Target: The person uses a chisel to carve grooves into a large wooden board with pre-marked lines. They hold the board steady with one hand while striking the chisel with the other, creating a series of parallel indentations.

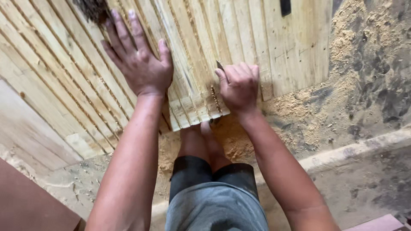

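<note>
Left hand [139, 60] lies flat and spread open on the slatted wood panel [205, 47], holding nothing. Right hand [239, 85] is fisted around a small dark tool [220, 65] at the panel's lower edge, sawdust [299, 102] piled just beside it.

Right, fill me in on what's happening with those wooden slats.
A person bends over a panel of pale wooden slats lying on a sawdust-strewn floor. The left hand lies flat and spread on the slats. The right hand is closed around a small dark-tipped tool, set near the panel's lower edge. Shavings sit in the grooves beside that hand, and sawdust is piled along the panel's edge.
</note>
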